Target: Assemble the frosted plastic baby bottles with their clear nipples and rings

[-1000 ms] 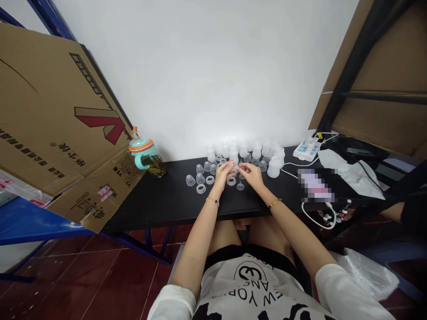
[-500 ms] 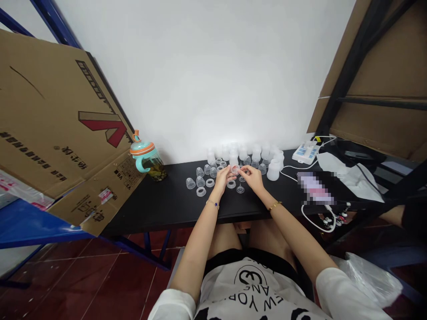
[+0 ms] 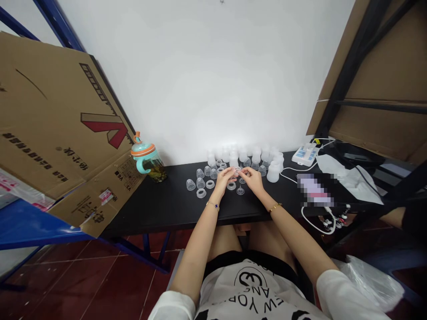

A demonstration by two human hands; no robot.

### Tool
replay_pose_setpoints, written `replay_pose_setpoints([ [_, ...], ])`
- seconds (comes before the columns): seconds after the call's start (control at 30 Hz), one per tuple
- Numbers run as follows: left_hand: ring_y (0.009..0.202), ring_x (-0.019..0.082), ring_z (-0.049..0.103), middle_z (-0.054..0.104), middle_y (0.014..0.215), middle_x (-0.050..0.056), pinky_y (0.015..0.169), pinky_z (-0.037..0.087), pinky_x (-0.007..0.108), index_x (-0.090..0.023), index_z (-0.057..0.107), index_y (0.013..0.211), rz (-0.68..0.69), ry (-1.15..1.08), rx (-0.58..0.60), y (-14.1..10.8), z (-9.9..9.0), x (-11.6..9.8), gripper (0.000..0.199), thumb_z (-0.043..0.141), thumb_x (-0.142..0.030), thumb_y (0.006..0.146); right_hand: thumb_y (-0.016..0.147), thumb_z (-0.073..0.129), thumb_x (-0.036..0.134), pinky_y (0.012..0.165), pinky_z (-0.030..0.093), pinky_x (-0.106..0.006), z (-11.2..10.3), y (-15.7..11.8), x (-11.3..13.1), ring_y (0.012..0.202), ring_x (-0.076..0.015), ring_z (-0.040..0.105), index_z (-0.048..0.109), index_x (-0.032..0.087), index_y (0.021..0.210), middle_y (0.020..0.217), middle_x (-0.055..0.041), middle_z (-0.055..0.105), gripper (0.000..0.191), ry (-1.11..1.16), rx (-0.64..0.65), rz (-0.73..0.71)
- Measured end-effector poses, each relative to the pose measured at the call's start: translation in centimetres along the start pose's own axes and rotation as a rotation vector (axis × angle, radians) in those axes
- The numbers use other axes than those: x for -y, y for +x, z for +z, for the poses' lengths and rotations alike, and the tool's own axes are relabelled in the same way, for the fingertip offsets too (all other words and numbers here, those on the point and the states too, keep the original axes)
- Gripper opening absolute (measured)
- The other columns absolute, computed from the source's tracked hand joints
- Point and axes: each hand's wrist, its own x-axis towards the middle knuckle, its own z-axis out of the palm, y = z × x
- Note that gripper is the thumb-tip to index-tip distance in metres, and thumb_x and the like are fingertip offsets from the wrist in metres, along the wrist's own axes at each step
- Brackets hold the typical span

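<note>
Over the black table (image 3: pixel 160 200), my left hand (image 3: pixel 226 178) has its fingers closed round a small clear plastic piece (image 3: pixel 236 171). My right hand (image 3: pixel 252 178) touches the same piece from the right with pinched fingertips. Fingers partly hide the piece. Clear domed caps (image 3: pixel 200 182) and clear rings (image 3: pixel 201 193) lie to the left of my hands. A clear disc with a stem (image 3: pixel 240 190) lies just below them. Several frosted white bottles (image 3: pixel 273 171) stand behind and to the right, near the wall.
A teal and orange lidded jug (image 3: pixel 151 163) stands at the table's left, beside a large cardboard sheet (image 3: pixel 56 115). On the right are a power strip (image 3: pixel 305 154), white cables, a blurred phone (image 3: pixel 314 188) and crumpled white paper (image 3: pixel 350 178).
My left fingers have closed further over the clear piece, and it shows less than before. The view has shifted very slightly.
</note>
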Motion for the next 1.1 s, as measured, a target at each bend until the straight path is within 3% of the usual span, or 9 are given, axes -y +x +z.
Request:
replay_pose_setpoints([
  [0.3, 0.086, 0.021, 0.074, 0.075, 0.105, 0.011, 0.079, 0.061, 0.034, -0.015, 0.071, 0.111, -0.001, 0.037, 0.015, -0.15, 0.06, 0.15, 0.042, 0.083, -0.028, 0.073, 0.083, 0.062, 0.062, 0.051, 0.041, -0.026, 0.01, -0.02, 0.15, 0.05, -0.0137, 0.053, 0.07, 0.018, 0.076, 0.07, -0.0041, 0.07, 0.045, 0.02, -0.009, 0.01],
  [0.6, 0.088, 0.022, 0.074, 0.074, 0.11, 0.013, 0.078, 0.062, 0.035, -0.014, 0.07, 0.11, 0.03, 0.053, 0.016, 0.1, -0.12, 0.58, 0.043, 0.084, -0.029, 0.072, 0.084, 0.062, 0.058, 0.051, 0.043, -0.026, 0.06, -0.01, -0.28, 0.05, -0.015, 0.055, 0.07, 0.019, 0.078, 0.07, -0.0037, 0.071, 0.04, 0.041, 0.025, -0.005],
  [0.9, 0.088, 0.023, 0.074, 0.076, 0.103, 0.013, 0.077, 0.062, 0.035, -0.014, 0.071, 0.108, 0.04, 0.038, -0.008, 0.24, -0.3, 0.72, 0.042, 0.083, -0.032, 0.072, 0.085, 0.063, 0.049, 0.052, 0.044, -0.027, 0.15, -0.08, -0.5, 0.051, -0.0149, 0.056, 0.07, 0.02, 0.083, 0.075, -0.0032, 0.073, 0.03, 0.06, 0.05, -0.003],
  [1.1, 0.087, 0.023, 0.074, 0.076, 0.102, 0.012, 0.078, 0.061, 0.035, -0.014, 0.07, 0.106, 0.042, 0.03, -0.013, 0.24, -0.25, 0.72, 0.044, 0.084, -0.033, 0.069, 0.084, 0.063, 0.052, 0.054, 0.046, -0.027, 0.19, -0.02, -0.63, 0.052, -0.015, 0.057, 0.07, 0.02, 0.086, 0.077, -0.0041, 0.074, 0.033, 0.067, 0.036, 0.013],
])
